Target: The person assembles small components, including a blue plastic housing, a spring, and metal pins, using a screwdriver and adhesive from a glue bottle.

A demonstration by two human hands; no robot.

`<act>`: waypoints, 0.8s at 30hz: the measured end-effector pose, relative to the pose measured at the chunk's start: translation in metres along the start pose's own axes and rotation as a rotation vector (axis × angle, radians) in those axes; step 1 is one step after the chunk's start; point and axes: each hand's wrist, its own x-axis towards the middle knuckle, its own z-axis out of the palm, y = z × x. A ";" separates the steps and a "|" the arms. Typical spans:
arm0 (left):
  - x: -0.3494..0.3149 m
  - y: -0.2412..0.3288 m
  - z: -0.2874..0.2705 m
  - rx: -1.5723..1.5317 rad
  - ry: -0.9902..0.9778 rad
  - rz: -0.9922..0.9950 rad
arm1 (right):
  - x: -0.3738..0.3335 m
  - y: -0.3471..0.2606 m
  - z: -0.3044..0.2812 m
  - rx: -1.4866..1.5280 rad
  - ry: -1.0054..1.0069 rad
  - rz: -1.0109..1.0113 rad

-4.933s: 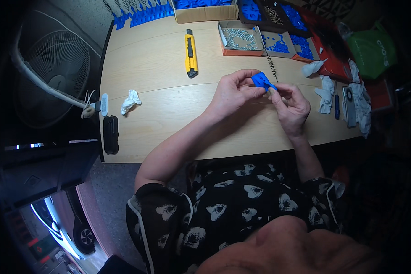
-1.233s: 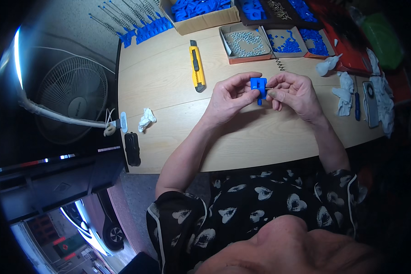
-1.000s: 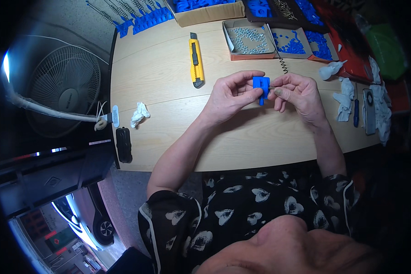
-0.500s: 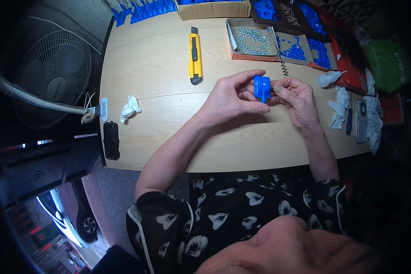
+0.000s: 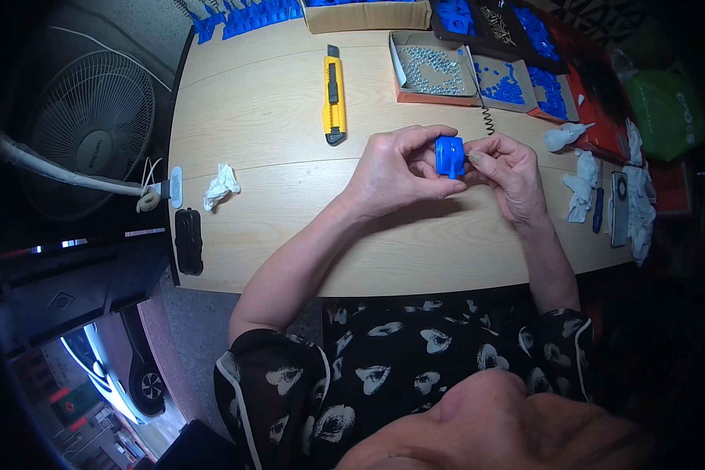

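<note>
Above the near right part of the table, my left hand (image 5: 394,170) holds a small blue plastic part (image 5: 449,156) between thumb and fingers. The part has a boxy top and a narrow stem pointing toward me. My right hand (image 5: 511,174) is closed in a pinch at the part's right side. A small dark bit shows at its fingertips, too little to name. Just beyond the hands hangs or lies a dark coiled spring (image 5: 488,120), its straight end reaching up to the boxes.
A yellow utility knife (image 5: 334,98) lies beyond my left hand. Open boxes hold clear beads (image 5: 431,72) and small blue pieces (image 5: 500,84) at the back right. Crumpled tissue (image 5: 222,186) and a black case (image 5: 189,240) are at left; a blue-handled tool (image 5: 598,210) and phone (image 5: 619,208) at right.
The blue part has tilted slightly in my left hand, so its stem looks shorter. Both hands stay in nearly the same place.
</note>
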 end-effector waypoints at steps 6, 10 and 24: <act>-0.001 0.001 -0.003 0.013 -0.011 -0.040 | 0.000 0.004 0.002 -0.043 -0.018 -0.058; 0.000 0.006 0.000 0.001 -0.049 0.028 | -0.002 0.000 0.002 0.030 0.039 -0.014; 0.001 -0.007 0.010 0.002 0.058 0.059 | -0.002 0.007 0.010 0.056 0.075 -0.058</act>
